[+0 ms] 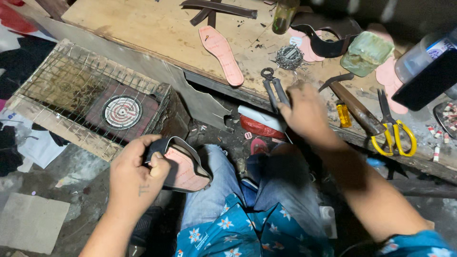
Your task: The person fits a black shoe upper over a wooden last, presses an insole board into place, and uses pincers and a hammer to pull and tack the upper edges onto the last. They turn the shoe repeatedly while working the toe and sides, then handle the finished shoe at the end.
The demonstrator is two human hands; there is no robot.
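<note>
Fingers of the left hand (135, 173) clamp a half-made shoe (180, 166) sole-up over the knee, baring its pink insole for work, while the right hand (304, 112) closes on pincers (274, 90) at the edge of the cluttered workbench (157, 33), beside a hammer (354, 102) and yellow scissors (395, 133).

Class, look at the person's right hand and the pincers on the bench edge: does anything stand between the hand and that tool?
Nothing visible does. The right hand is already on the pincers, fingers over the handles at the workbench edge. The hammer and yellow scissors lie off to the side, clear of it. The left hand holds a shoe upper with insole.
</note>
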